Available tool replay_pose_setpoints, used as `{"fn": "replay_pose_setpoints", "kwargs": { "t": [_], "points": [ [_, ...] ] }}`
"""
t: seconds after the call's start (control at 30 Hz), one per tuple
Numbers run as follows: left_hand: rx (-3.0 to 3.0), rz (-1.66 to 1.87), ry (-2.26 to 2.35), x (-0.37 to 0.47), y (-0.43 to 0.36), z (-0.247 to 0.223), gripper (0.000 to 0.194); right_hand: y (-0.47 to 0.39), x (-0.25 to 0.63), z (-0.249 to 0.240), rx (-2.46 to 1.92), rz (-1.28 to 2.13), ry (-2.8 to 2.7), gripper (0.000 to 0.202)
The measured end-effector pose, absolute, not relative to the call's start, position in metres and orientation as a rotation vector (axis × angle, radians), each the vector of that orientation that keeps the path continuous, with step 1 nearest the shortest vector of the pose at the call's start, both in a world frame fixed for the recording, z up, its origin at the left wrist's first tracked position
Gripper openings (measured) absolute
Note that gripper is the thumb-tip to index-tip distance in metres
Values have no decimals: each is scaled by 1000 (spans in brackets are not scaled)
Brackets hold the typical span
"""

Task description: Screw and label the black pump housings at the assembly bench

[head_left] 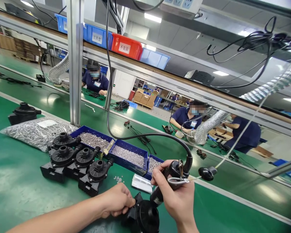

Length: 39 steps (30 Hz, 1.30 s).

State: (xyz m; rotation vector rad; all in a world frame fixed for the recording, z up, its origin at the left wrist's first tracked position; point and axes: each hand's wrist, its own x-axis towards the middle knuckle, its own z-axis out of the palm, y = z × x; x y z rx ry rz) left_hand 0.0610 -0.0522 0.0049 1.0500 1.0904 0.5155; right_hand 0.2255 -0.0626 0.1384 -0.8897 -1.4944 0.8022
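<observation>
Left hand: the left hand (116, 200) curls narrowly around the near-left edge of a black round plastic pump housing (145, 215) and pins it to the green bench mat (19, 191).
Right hand: the right hand (177, 197) is wrapped tight round a black corded electric screwdriver (168, 179).
Key relation: the pump housing lies just below and left of the right hand, between both hands; the screwdriver's long axis slants down-left, its tip at the housing's upper right edge. The left hand is the nearer one, touching it.
Cable: a black cable (135, 137) arcs from above into the tool's top.
Around: four matching black pump housings (80, 161) sit in a cluster to the left, well apart.
Screws: blue trays of small silver screws (128, 155) stand just behind; a few loose screws (118, 179) lie near the left hand.
In the way: a small clear plastic packet (142, 183) lies close behind the housing; nothing blocks the tip.
</observation>
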Motion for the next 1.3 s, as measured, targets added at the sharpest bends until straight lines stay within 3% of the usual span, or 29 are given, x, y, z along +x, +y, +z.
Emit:
{"fn": "replay_pose_setpoints", "kwargs": {
  "t": [0.3, 0.47, 0.77, 0.97, 1.3],
  "points": [
    [860, 546, 1090, 66, -56, 4, 53, -63, 226, 135, -879, 828, -1481, 27],
    [853, 452, 1061, 52, -47, 12, 34, -57, 237, 139, -850, 940, -1518, 29],
    [906, 303, 1047, 48, -46, 13, 38, -39, 263, 137, -523, 1207, -1704, 18],
    [850, 390, 1030, 55, -49, 9, 36, -35, 262, 126, -446, 1327, -1588, 24],
    [796, 486, 1009, 62, -56, 18, 31, -54, 249, 138, -358, 1100, -1416, 14]
  ]
}}
